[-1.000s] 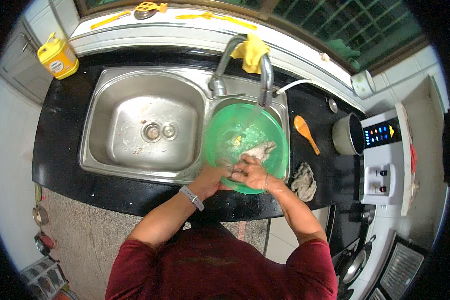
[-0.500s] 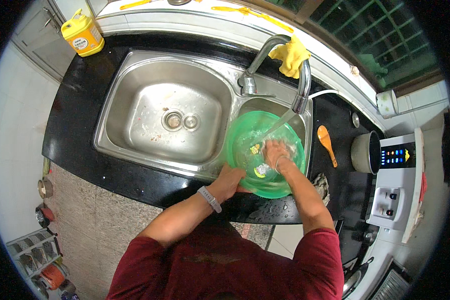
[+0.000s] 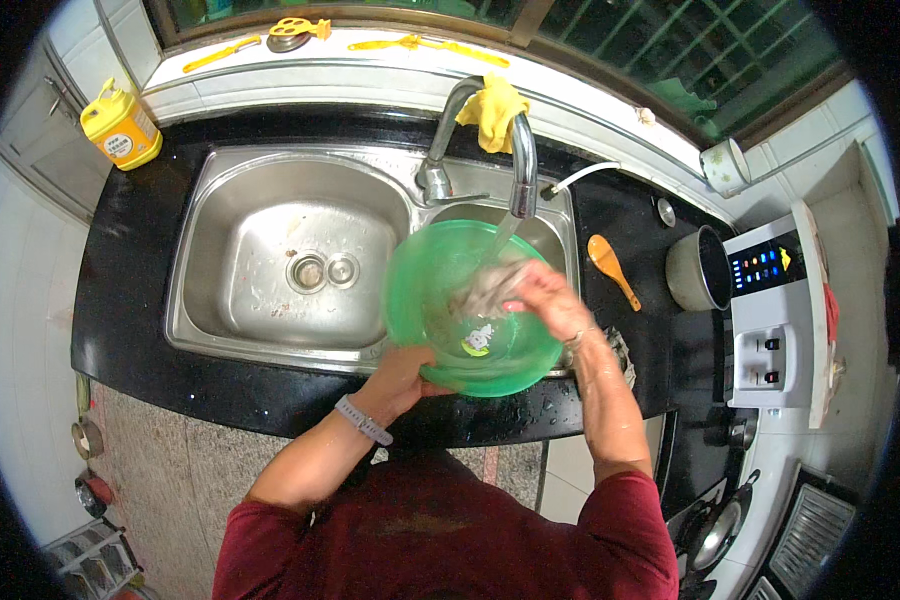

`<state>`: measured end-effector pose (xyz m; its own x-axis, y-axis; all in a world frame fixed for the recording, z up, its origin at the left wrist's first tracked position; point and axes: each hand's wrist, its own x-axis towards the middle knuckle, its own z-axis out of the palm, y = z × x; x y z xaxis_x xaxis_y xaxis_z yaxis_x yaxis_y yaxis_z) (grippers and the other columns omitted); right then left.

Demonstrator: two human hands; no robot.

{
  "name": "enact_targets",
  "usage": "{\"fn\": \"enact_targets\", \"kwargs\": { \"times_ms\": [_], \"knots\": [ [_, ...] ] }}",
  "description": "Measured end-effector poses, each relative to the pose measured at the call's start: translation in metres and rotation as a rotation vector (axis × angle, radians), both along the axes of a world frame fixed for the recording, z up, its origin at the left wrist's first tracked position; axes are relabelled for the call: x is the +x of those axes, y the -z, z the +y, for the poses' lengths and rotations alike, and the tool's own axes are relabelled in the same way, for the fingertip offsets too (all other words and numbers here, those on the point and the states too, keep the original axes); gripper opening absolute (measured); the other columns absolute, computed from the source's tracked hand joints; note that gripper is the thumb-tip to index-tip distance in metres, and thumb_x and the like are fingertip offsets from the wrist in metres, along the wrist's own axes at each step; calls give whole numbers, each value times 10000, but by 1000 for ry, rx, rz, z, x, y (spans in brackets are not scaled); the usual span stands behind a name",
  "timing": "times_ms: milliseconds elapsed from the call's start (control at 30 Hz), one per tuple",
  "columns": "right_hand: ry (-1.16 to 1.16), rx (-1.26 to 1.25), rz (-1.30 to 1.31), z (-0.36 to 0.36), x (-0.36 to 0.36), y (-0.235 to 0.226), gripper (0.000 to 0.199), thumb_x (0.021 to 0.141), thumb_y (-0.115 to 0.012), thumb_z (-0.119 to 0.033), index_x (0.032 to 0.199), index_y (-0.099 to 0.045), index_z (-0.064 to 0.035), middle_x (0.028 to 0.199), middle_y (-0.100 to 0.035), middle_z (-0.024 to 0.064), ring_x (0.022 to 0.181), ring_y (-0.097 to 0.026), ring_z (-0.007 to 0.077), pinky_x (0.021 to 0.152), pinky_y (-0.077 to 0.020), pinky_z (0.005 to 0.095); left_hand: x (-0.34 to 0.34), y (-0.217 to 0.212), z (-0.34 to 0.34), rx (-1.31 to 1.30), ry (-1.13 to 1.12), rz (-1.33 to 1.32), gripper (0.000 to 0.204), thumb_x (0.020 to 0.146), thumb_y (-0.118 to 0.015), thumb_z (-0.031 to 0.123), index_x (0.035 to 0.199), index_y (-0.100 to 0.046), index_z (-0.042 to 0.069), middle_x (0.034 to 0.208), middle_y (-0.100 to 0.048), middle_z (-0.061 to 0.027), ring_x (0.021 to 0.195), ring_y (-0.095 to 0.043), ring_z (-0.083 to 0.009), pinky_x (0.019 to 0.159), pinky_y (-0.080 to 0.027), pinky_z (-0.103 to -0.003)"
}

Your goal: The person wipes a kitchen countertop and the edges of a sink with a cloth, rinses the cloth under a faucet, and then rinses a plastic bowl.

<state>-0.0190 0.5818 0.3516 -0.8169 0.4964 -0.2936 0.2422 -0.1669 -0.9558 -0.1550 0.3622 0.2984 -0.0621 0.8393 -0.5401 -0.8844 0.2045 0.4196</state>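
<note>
A green plastic basin (image 3: 410,300) sits tilted over the smaller right sink bowl, with a cartoon print on its inside. My left hand (image 3: 402,377) is closed on its near left rim. Inside the basin, my right hand (image 3: 550,302) has its fingers closed around a greyish, cloth-like thing (image 3: 485,288), smeared by motion. Water runs from the curved faucet (image 3: 523,185) into the basin just beyond that hand. A yellow cloth (image 3: 494,112) hangs over the faucet's neck.
The larger steel sink bowl (image 3: 260,240) lies to the left. On the right counter are a wooden spoon (image 3: 610,268), a pot (image 3: 692,270) and a crumpled grey rag (image 3: 620,352), partly behind my right forearm. A yellow jug (image 3: 120,125) stands at the far left.
My right hand has lifted from the basin's bottom with the greyish cloth-like thing. The basin tilts more toward me, held by my left hand. The whole view has shifted.
</note>
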Motion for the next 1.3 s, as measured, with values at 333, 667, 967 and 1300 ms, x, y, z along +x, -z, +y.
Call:
{"fn": "enact_targets", "kwargs": {
  "times_ms": [333,667,967,1300],
  "knots": [
    [433,358,435,41,-51,-139,198,935,-512,-133,1118,-537,-59,1021,-593,39,896,-582,149,707,-536,316,-42,-47,-57,-76,-169,129,477,825,-442,-28,1299,-401,-3,1209,-542,-173,1026,-614,-340,752,-585,-502],
    [98,1223,362,45,-176,-192,141,944,-547,-154,1016,-590,-41,880,-620,18,824,-578,119,750,-486,275,-97,-28,-115,-108,-450,434,416,756,-394,-48,1168,-406,-101,1023,-555,-205,775,-636,-326,497,-575,-366],
    [353,1275,440,11,-130,-166,243,893,-601,-143,1106,-614,-26,990,-636,94,839,-601,201,801,-485,304,-139,-14,-136,-495,-478,1406,782,782,-468,-86,1452,-67,-56,1420,-326,-293,1292,-408,-349,1097,-288,-359],
    [183,608,-10,6,-68,-91,300,955,-583,-277,1116,-651,-33,706,-529,-45,595,-417,44,533,-338,201,-167,-39,-150,-467,-562,1795,773,732,-478,-91,1445,-187,-29,1438,-309,-246,1337,-346,-368,1106,-268,-385]
  ]
}}
